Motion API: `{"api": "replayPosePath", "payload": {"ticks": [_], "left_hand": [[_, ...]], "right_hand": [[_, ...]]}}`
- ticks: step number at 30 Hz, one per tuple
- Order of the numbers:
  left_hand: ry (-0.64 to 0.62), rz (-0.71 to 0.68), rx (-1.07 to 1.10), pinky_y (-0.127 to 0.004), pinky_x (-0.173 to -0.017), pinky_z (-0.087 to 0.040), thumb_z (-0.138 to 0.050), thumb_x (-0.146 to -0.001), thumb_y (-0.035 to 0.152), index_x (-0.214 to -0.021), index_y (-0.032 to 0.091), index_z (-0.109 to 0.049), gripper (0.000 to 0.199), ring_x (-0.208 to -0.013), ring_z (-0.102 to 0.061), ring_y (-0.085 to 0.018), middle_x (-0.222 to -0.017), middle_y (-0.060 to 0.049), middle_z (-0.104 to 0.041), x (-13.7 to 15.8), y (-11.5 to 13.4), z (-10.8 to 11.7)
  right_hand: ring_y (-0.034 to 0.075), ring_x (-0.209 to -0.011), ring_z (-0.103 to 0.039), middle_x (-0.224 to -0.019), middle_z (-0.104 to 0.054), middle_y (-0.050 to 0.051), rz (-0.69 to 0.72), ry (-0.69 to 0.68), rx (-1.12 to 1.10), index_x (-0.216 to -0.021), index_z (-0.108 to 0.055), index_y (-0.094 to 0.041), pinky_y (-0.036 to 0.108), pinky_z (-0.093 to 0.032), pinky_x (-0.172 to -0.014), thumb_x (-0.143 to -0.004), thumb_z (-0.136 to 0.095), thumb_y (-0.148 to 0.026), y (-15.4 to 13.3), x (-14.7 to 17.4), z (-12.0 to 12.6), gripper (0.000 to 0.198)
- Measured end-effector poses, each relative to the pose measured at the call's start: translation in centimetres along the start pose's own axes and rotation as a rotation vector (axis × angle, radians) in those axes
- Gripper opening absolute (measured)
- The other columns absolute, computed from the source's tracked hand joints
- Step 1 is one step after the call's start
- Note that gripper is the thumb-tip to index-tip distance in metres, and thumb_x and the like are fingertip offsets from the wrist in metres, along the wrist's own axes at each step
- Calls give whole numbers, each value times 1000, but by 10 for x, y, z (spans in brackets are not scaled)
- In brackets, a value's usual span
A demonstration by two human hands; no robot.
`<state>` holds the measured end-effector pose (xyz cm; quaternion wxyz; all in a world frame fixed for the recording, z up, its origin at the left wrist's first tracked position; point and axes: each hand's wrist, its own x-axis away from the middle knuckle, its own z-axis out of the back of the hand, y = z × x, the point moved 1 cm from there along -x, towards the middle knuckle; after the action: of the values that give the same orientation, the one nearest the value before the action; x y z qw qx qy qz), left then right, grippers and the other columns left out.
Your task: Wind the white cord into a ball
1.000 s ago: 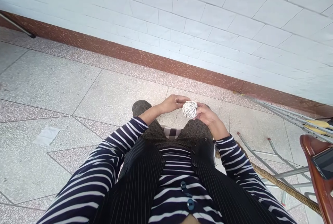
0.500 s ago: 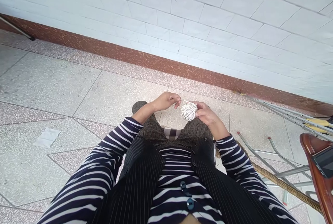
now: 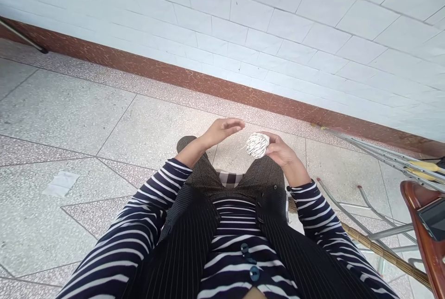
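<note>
A ball of white cord (image 3: pixel 257 145) with dark flecks is held above my lap, between the knees and the wall. My right hand (image 3: pixel 279 149) grips it from the right, thumb in front and fingers behind. A short loose end of cord sticks out at the ball's left side. My left hand (image 3: pixel 225 131) is raised just left of the ball and does not touch it. Its fingers are stretched out towards the right, with the thumb apart, and nothing is in them.
A white tiled wall (image 3: pixel 222 21) with a red-brown skirting (image 3: pixel 167 68) runs ahead. A white paper (image 3: pixel 61 184) lies on the floor at left. On the right are metal crutches (image 3: pixel 378 150), a metal-legged stool with a brown wooden top (image 3: pixel 413 215) and a dark phone (image 3: pixel 433 218) on it.
My left hand has let go of the cord's end and opened, moving slightly up. The ball has shifted a little to the right in my right hand.
</note>
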<state>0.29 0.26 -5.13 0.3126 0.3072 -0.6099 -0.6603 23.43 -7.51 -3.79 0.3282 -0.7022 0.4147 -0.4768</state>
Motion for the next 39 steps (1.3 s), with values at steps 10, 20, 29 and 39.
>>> {"api": "replayPosePath", "payload": {"ticks": [10,20,29,39], "left_hand": [[-238,65,200,-32,-94,-49,-72,-83,30,-108,14,-71,29,-99,-68,-18,-108,-9,-74,-10,-6,-33],[-121,-4,-552,-29,-81,-47,-59,-89,29,-80,18,-73,21,-67,-59,-12,-74,1,-71,-10,3,-32],[-114,117,-457,-23,-71,-46,-54,-84,17,-95,16,-77,25,-76,-67,-16,-82,-2,-76,12,-20,-44],[-117,324,-614,-23,-59,-39,-58,-79,12,-71,14,-69,14,-62,-62,-15,-67,-2,-71,43,-28,-68]], "right_hand": [[15,-63,-64,-73,-71,-1,-79,29,-41,-91,-75,-20,26,-51,-54,-51,-73,-13,12,5,0,40],[16,-68,-64,-78,-71,-1,-101,-23,-31,-94,-75,-20,27,-53,-60,-49,-73,-9,21,6,-2,46],[18,-66,-67,-75,-72,1,-101,87,-93,-83,-72,-18,28,-56,-55,-49,-79,-13,24,17,-19,35],[19,-72,-70,-77,-74,5,-101,236,-181,-78,-72,-14,31,-61,-63,-51,-79,-16,41,30,-30,28]]}}
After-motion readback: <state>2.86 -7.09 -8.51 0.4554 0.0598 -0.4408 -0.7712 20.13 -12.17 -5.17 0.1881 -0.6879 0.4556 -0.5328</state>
